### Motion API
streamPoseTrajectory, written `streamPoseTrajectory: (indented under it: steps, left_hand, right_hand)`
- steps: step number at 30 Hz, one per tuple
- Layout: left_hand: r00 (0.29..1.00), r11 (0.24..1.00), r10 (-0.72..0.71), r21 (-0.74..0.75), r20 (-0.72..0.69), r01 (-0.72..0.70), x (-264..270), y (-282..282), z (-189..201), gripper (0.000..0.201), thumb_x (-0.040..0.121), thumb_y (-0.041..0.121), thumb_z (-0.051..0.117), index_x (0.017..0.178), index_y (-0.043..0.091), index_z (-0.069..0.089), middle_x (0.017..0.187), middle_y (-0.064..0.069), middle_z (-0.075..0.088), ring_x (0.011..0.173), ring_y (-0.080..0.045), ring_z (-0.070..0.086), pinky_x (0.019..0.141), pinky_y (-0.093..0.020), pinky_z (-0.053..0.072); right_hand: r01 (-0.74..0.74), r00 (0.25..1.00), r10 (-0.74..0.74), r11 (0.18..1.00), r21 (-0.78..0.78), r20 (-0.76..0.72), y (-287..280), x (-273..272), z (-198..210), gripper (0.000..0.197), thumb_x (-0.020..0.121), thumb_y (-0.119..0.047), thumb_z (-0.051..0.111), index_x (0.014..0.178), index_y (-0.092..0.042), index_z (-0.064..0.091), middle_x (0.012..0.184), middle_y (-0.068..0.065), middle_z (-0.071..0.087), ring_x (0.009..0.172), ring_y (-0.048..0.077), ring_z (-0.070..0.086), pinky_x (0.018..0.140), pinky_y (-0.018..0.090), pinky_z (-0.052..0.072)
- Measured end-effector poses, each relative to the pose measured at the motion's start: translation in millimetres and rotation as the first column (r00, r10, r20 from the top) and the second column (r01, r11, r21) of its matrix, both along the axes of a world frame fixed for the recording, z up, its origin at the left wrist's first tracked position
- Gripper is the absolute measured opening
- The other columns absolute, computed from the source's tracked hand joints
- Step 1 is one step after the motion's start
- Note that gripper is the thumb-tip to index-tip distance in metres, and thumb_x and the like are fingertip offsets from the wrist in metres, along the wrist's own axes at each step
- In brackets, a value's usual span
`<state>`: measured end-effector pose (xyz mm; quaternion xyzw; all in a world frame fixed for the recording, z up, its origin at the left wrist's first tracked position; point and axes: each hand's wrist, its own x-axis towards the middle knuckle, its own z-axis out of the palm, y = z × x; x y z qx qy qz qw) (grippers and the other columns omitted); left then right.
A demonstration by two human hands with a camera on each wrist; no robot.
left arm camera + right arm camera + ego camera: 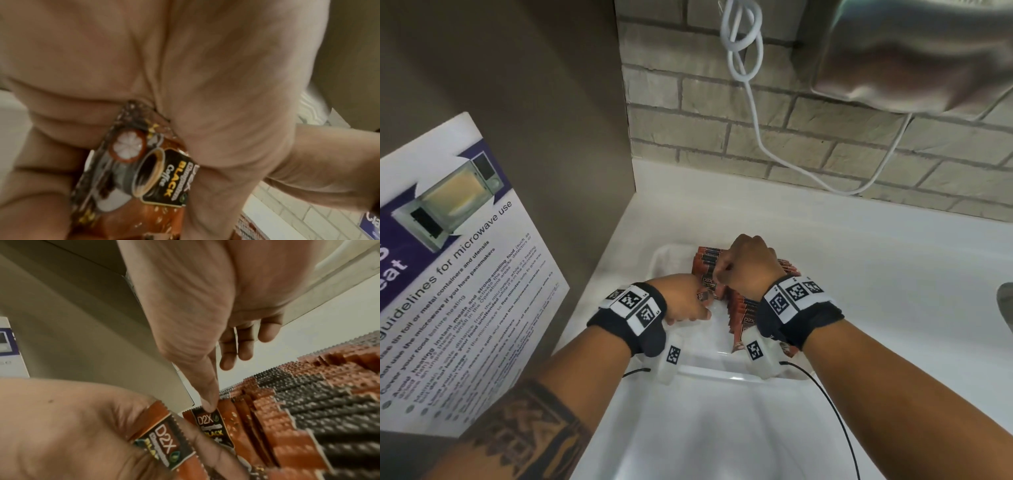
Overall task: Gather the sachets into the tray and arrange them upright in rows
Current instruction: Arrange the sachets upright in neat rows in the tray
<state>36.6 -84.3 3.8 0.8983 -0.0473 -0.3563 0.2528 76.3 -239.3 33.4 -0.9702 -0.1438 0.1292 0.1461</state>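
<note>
A clear plastic tray sits on the white counter. Orange and black sachets stand upright in packed rows along its right side, and the right wrist view shows their crimped tops. My left hand is at the tray's left part and grips a black coffee sachet in its curled fingers. My right hand hovers over the rows, thumb and forefinger pinching the top of a sachet at the near end of a row. The tray's floor is mostly hidden by my wrists.
A microwave-use poster hangs on the tall cabinet side at the left. A brick wall with a looped white cable is behind. A metallic appliance overhangs top right. White counter lies right of the tray.
</note>
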Motion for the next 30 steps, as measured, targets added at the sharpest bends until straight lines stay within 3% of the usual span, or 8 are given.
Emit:
streamPoseTrajectory:
  steps: [4,12,16,23,26,30]
  left_hand:
    - [1.000,1.000,-0.008,0.015,-0.013,0.008,9,-5,-8,0.034,0.094,0.035,0.065,0.112,0.006,0.069,0.089,-0.006,0.066,0.073,-0.023,0.061,0.056,-0.026,0.052]
    - [0.999,1.000,0.001,-0.006,-0.036,-0.001,13,-7,-14,0.031,0.096,0.033,0.065,0.114,0.008,0.068,0.088,-0.003,0.067,0.070,-0.021,0.058,0.057,-0.027,0.052]
    - [0.999,1.000,0.026,-0.007,-0.035,-0.027,12,-7,-15,0.030,0.096,0.032,0.065,0.110,0.007,0.068,0.086,-0.002,0.066,0.068,-0.020,0.058,0.058,-0.027,0.052]
    - [0.993,0.995,0.088,-0.045,-0.083,-0.092,9,-6,-17,0.035,0.093,0.029,0.067,0.118,0.003,0.067,0.089,-0.007,0.068,0.075,-0.023,0.063,0.061,-0.030,0.057]
    - [0.988,0.992,0.108,-0.051,-0.107,-0.114,8,-6,-17,0.037,0.092,0.030,0.068,0.119,0.004,0.068,0.099,-0.014,0.074,0.075,-0.023,0.064,0.067,-0.032,0.060]
    - [0.983,0.982,0.144,-0.111,-0.110,-0.156,5,-5,-12,0.031,0.093,0.018,0.065,0.121,0.004,0.068,0.087,-0.008,0.067,0.073,-0.022,0.062,0.062,-0.030,0.058]
  right_hand:
    - [0.005,1.000,-0.005,1.000,-0.031,-0.010,2,2,-3,0.011,0.075,-0.027,0.071,0.067,-0.034,0.076,0.091,-0.007,0.065,0.100,0.020,0.055,0.094,0.042,0.046]
    - [-0.016,1.000,0.016,0.999,-0.036,-0.019,0,4,-7,0.017,0.079,-0.027,0.067,0.064,-0.034,0.072,0.092,-0.008,0.066,0.099,0.019,0.058,0.095,0.043,0.046]
    - [0.011,1.000,-0.010,0.999,0.044,-0.022,-3,5,-4,0.017,0.079,-0.026,0.069,0.064,-0.035,0.071,0.086,-0.013,0.067,0.097,0.017,0.060,0.096,0.043,0.047]
    - [-0.009,1.000,0.006,0.986,0.169,0.020,-12,8,0,0.016,0.083,-0.021,0.066,0.075,-0.031,0.075,0.074,-0.020,0.065,0.086,0.011,0.064,0.091,0.043,0.052]
    - [-0.025,0.999,0.020,0.983,0.182,0.027,-13,7,1,0.017,0.084,-0.022,0.067,0.074,-0.034,0.074,0.072,-0.022,0.063,0.086,0.009,0.064,0.093,0.042,0.052]
    - [-0.040,0.999,0.035,0.981,0.190,0.032,-15,6,2,0.019,0.085,-0.024,0.067,0.072,-0.038,0.070,0.075,-0.022,0.065,0.085,0.008,0.064,0.091,0.039,0.052]
